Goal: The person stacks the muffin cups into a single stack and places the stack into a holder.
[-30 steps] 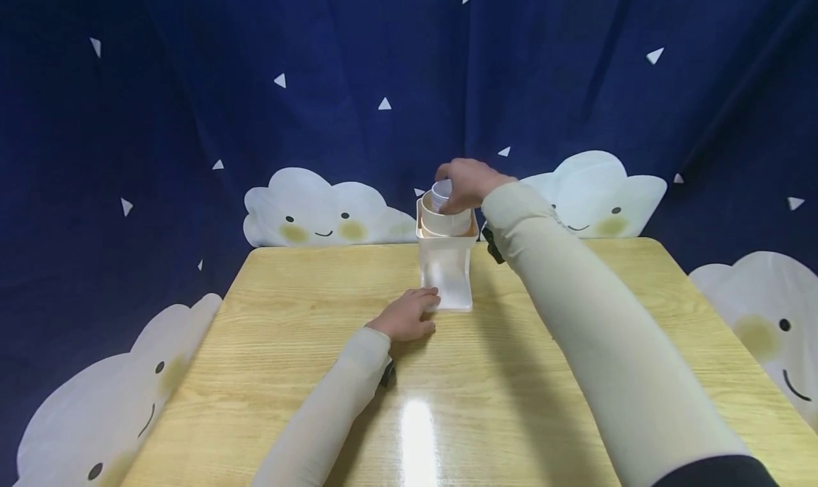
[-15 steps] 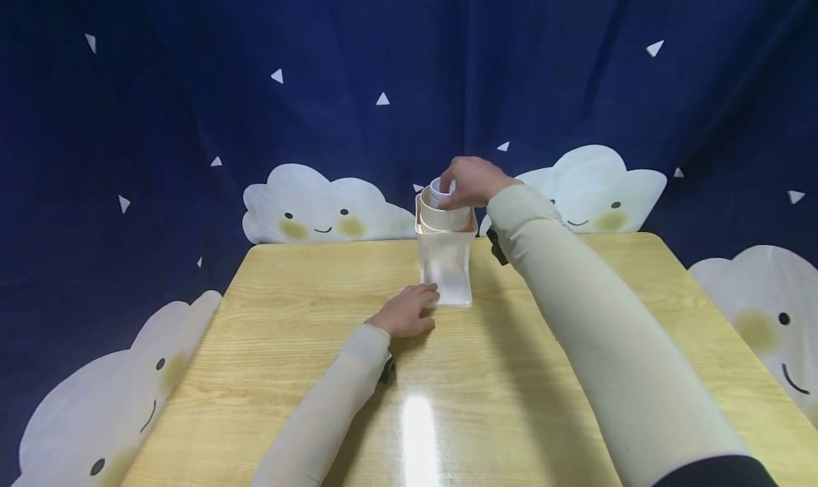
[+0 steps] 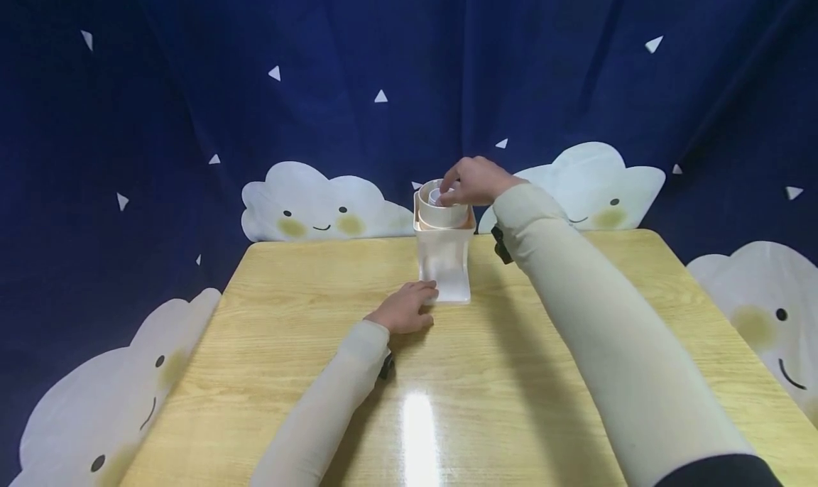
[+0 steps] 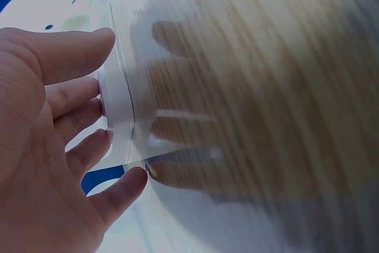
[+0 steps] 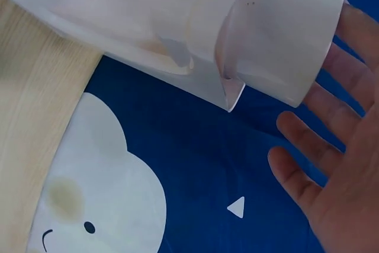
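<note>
A white plastic stand (image 3: 444, 253) with a flat foot is upright at the table's far edge. In its top sits a cream cylinder (image 3: 441, 217), also large in the right wrist view. Inside the cylinder's mouth a small white cup (image 3: 434, 197) shows only its upper rim. My right hand (image 3: 481, 180) reaches over that mouth, thumb and forefinger pinching the cup; its other fingers (image 5: 323, 108) stretch out beside the cylinder. My left hand (image 3: 404, 309) rests its fairly straight fingertips on the left of the stand's foot (image 4: 120, 108), the thumb held apart.
The wooden table (image 3: 300, 295) has a bright glare patch near its front. Behind it hangs a dark blue curtain (image 3: 332, 61) with white triangles and smiling clouds. A dark wrist device (image 3: 501, 245) sits under my right sleeve.
The white cup has sunk lower into the cream cylinder, and my right fingers have followed it to the mouth. My left hand stays on the stand's foot. The view has tilted down slightly.
</note>
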Available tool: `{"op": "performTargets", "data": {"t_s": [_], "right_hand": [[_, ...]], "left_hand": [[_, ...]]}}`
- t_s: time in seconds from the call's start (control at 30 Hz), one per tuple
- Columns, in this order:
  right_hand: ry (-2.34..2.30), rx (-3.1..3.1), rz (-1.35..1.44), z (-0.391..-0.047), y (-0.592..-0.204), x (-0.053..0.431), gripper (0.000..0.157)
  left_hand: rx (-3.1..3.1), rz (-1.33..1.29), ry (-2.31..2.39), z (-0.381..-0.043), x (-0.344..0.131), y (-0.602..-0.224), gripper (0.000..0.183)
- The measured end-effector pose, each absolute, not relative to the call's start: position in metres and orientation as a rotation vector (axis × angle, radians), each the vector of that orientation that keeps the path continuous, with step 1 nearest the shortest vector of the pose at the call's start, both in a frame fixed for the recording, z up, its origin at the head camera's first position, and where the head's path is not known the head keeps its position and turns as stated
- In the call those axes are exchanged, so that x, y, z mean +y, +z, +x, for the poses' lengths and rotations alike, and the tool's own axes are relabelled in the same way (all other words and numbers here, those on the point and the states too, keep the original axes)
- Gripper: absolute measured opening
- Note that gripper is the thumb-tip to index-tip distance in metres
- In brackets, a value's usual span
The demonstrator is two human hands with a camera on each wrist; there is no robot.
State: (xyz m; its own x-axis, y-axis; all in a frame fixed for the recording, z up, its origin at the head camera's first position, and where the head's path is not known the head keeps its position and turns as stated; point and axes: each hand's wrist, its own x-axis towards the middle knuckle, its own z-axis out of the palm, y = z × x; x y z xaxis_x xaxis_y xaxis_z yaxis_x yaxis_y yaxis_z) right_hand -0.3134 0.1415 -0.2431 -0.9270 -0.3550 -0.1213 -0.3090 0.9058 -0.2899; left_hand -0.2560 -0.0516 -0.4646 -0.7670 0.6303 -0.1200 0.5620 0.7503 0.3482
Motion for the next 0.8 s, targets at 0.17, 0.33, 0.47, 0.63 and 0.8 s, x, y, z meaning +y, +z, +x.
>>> {"op": "performTargets", "data": {"t_s": [0.17, 0.33, 0.47, 0.63, 0.8], "right_hand": [[-0.44, 2.905, -0.451, -0.31, -0.241, 0.143, 0.047], [-0.477, 2.935, -0.444, -0.31, -0.241, 0.144, 0.047], [-0.498, 2.982, -0.492, -0.305, -0.238, 0.145, 0.047], [-0.491, 3.071, -0.606, -0.293, -0.238, 0.161, 0.047], [-0.411, 3.178, -0.572, -0.272, -0.244, 0.191, 0.05]], "left_hand": [[2.711, 0.945, 0.435, -0.255, -0.049, -0.462, 0.057], [2.71, 0.957, 0.417, -0.256, -0.048, -0.46, 0.057], [2.704, 0.956, 0.427, -0.257, -0.049, -0.458, 0.057], [2.685, 0.943, 0.474, -0.258, -0.055, -0.455, 0.05], [2.74, 0.925, 0.549, -0.256, -0.06, -0.451, 0.047]]}}
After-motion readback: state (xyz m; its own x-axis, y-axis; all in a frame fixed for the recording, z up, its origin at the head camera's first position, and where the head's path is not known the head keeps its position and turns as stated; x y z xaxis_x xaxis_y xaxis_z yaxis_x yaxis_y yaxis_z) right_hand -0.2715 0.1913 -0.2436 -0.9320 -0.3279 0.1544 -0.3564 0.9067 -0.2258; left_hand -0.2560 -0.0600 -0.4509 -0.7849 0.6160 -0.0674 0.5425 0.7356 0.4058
